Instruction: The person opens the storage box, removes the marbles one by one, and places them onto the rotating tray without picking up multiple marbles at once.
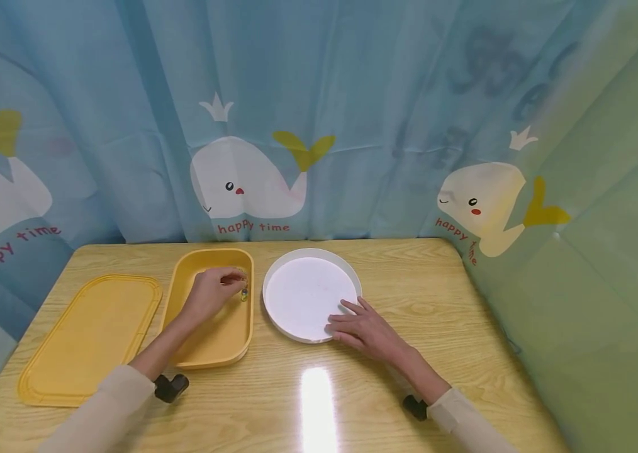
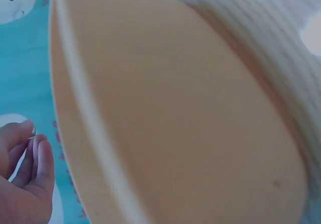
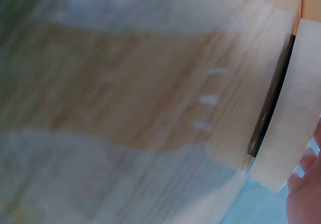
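Note:
In the head view my left hand (image 1: 216, 292) is over the yellow bin (image 1: 206, 343), thumb and fingertips together. From them hangs a small trinket with a green and blue end (image 1: 244, 294); its exact kind is too small to tell. The left wrist view catches the pinched left hand (image 2: 27, 171) at the edge, with a tiny shiny bit at the tips. On the near right rim of a round white tray (image 1: 291, 299) lies my right hand (image 1: 370, 330), its fingers extended and spread. That hand is only partly visible in the right wrist view, beside the tray's wall (image 3: 288, 103).
Left of the bin a yellow lid (image 1: 89, 340) lies flat on the wooden table (image 1: 409, 283). The bin and the white tray stand side by side with a narrow gap. A blue whale-print curtain (image 1: 375, 189) hangs behind the table and along its right side.

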The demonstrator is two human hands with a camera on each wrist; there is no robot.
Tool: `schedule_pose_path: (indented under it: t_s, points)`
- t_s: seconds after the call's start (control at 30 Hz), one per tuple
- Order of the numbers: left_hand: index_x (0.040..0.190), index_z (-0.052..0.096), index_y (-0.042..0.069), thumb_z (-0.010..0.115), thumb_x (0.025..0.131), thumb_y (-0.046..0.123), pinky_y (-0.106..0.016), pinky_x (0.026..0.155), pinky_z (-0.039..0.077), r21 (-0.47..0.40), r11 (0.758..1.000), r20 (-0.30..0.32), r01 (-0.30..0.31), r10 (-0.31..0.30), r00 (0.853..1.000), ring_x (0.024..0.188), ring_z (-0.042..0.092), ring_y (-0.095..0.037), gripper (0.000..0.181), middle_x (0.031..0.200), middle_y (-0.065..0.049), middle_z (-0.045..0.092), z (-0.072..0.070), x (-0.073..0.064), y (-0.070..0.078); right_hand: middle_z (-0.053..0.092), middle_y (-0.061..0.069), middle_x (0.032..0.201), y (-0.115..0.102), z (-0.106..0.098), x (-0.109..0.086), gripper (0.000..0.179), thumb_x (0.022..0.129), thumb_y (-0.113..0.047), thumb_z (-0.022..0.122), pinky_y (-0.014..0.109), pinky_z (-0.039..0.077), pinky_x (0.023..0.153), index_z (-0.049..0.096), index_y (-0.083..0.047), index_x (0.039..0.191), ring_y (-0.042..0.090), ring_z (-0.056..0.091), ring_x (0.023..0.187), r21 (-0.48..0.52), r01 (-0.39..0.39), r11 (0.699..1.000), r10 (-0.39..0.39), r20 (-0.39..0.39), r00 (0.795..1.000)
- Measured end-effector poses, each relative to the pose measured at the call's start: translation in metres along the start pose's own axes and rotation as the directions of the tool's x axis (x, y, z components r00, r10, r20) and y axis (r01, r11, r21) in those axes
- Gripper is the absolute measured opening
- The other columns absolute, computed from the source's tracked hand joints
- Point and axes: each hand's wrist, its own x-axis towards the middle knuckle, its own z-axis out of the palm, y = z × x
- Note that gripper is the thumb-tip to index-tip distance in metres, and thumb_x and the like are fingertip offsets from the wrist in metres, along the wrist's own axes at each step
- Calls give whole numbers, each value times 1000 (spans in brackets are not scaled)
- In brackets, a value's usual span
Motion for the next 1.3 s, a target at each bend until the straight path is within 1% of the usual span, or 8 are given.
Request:
schedule_pose_path:
  t_s: [0.1, 0.27, 0.4, 0.63, 0.83, 0.93, 1.07, 1.3]
  points:
    - [103, 74, -3, 71, 90, 3, -44, 78, 56, -41, 999, -15, -21, 20, 1000, 90, 70, -30, 15, 93, -11, 74, 2, 4, 8, 66, -1, 128, 0, 0, 0, 30, 101, -33, 59, 61, 23, 111, 73, -19, 124, 33, 47, 134, 1, -1, 1000, 1, 3, 1000]
    - [106, 74, -4, 72, 90, 2, -42, 78, 56, -98, 995, 0, -31, 31, 1000, 92, 70, -31, 17, 97, -13, 74, 9, 8, 21, 66, -1, 129, 1, 0, 0, 31, 102, -34, 57, 60, 23, 112, 72, -20, 125, 32, 46, 135, -8, -7, 1000, 7, 18, 1000]
    - [105, 74, -3, 73, 90, 2, -41, 81, 56, -112, 993, 18, -39, 41, 999, 92, 69, -29, 16, 96, -12, 74, 19, 12, 29, 66, 0, 129, 1, 1, 0, 31, 102, -33, 58, 61, 24, 111, 73, -19, 125, 34, 46, 135, -10, 0, 1000, 0, 14, 1000]
    - [100, 74, -4, 72, 89, 1, -41, 81, 56, -131, 990, 49, -55, 62, 997, 87, 69, -27, 12, 92, -10, 73, 36, 16, 39, 66, -1, 129, -1, 1, 0, 30, 102, -33, 58, 60, 22, 112, 72, -19, 125, 34, 45, 135, -4, -4, 1000, 4, 13, 1000]
    - [101, 74, -3, 71, 91, 4, -40, 82, 55, -147, 988, 82, -40, 53, 995, 90, 68, -26, 13, 93, -8, 73, 50, 21, 47, 66, -2, 129, -3, -2, 1, 29, 101, -32, 60, 58, 20, 114, 73, -21, 124, 31, 44, 137, 19, -33, 999, 33, 24, 999]
    - [100, 75, 0, 72, 91, 5, -38, 81, 55, -120, 992, 82, -44, 54, 995, 89, 68, -24, 11, 92, -6, 73, 57, 26, 50, 66, -3, 129, -3, -2, 1, 30, 101, -32, 59, 57, 19, 115, 72, -21, 125, 31, 43, 138, 22, -42, 999, 42, 34, 999]
    - [97, 75, 3, 72, 90, 5, -36, 79, 55, -110, 993, 86, -37, 47, 995, 86, 68, -21, 8, 89, -4, 73, 66, 32, 54, 66, -3, 129, -3, -1, 1, 30, 101, -33, 59, 59, 20, 114, 72, -21, 125, 31, 44, 137, 11, -36, 999, 36, 32, 999]
    - [98, 74, 2, 71, 91, 5, -36, 82, 55, -132, 991, 89, 3, 9, 996, 89, 68, -23, 8, 92, -6, 73, 78, 39, 61, 66, -4, 129, -3, -1, 0, 29, 101, -31, 60, 57, 20, 114, 73, -22, 124, 30, 44, 137, -2, -36, 999, 36, 29, 999]
